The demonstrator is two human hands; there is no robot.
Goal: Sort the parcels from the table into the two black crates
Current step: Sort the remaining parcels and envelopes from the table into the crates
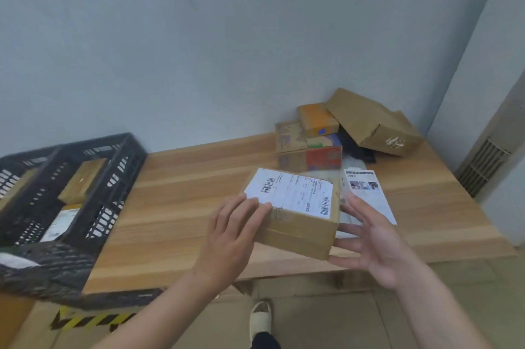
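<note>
Holding: left hand (231,232) and right hand (375,246), fingers straight, press opposite sides of the brown cardboard parcel with white label (295,215).
Parcel: centre of frame, above the light wooden table (184,192).
Crates: two black slatted plastic crates (113,178), left, boxes inside.
Pile: cardboard boxes (309,155), upper right.

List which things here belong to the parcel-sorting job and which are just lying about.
Job in hand: labelled parcel, held between left hand and right hand; black crates with parcels inside; parcel stack by the wall; white box; large brown box.
Lying about: wall vent; striped floor tape; slipper.
</note>
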